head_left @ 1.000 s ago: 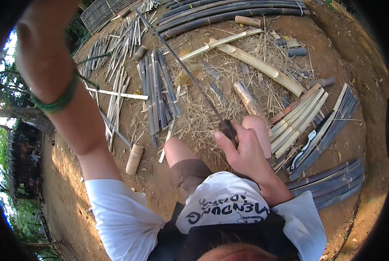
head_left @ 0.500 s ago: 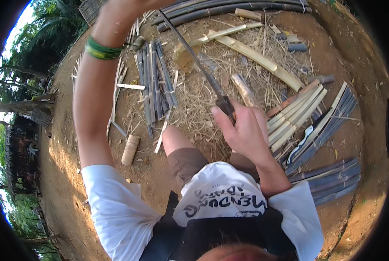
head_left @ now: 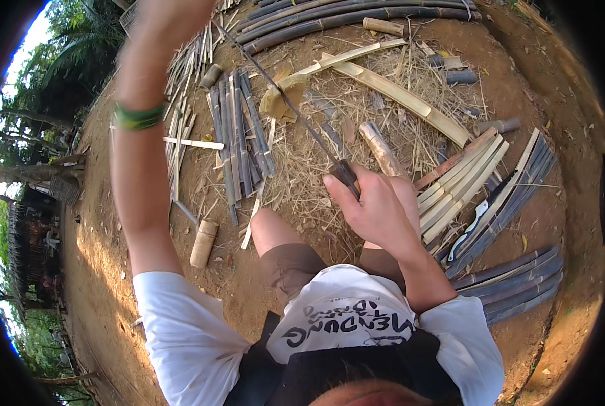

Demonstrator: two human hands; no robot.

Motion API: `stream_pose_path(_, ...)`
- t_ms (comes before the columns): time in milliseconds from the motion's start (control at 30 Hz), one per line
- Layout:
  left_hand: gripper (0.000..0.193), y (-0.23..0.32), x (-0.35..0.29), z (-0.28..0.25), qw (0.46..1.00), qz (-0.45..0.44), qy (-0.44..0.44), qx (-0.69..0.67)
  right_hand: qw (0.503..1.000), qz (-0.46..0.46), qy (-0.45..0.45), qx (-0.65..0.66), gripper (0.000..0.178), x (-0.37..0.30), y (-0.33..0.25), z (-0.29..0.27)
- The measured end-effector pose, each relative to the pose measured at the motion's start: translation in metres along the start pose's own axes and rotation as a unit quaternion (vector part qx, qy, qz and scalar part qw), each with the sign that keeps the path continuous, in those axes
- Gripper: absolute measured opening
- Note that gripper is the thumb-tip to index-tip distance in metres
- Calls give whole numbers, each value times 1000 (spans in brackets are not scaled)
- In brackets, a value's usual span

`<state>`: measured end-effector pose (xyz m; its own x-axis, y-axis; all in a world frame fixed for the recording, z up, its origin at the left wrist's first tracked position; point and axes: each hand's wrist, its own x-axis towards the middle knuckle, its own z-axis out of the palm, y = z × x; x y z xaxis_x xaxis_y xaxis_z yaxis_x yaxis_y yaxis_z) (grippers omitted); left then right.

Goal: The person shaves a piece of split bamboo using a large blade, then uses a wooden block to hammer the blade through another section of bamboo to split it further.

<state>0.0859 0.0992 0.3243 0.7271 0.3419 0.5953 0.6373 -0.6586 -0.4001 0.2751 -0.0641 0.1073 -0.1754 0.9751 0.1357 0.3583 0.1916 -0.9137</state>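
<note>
My right hand (head_left: pixel 380 213) is wrapped round the dark handle of a long knife (head_left: pixel 303 121), above my bent knees. Its narrow blade slants away to the far left, tip close to my other hand. Raised at the upper edge is my left hand (head_left: pixel 177 17), smeared by motion and partly cut off, so its fingers cannot be made out. A green band (head_left: pixel 138 118) circles that wrist. Beneath the blade lie a yellowish curved piece (head_left: pixel 282 101) and dry shavings (head_left: pixel 302 162). A short bamboo piece (head_left: pixel 380 149) lies just beyond my right hand.
Dark bamboo strips (head_left: pixel 236 135) lie left of the shavings, pale thin sticks (head_left: pixel 184 88) beyond them. Long poles (head_left: pixel 356 24) stretch across the far side. On the right are split pale strips (head_left: pixel 464 183), a white-handled folding saw (head_left: pixel 470 230) and dark strips (head_left: pixel 519 287). A bamboo section (head_left: pixel 204 243) lies near my left knee.
My left hand and forearm have shifted slightly left. The knife's tip has swung a little left and down with my right hand, which still grips it. The view has tilted slightly.
</note>
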Motion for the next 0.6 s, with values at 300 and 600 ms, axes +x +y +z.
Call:
stream_pose_path(300, 59, -28, -46, 114, 991, -31, -126, -32, 997, 53, -30, -50, 47, 11, 6, -6)
stream_pose_path(600, 56, -57, -12, 62, 995, 83, 12, -55, 992, -46, -78, -90, 42, -7, -66, -93)
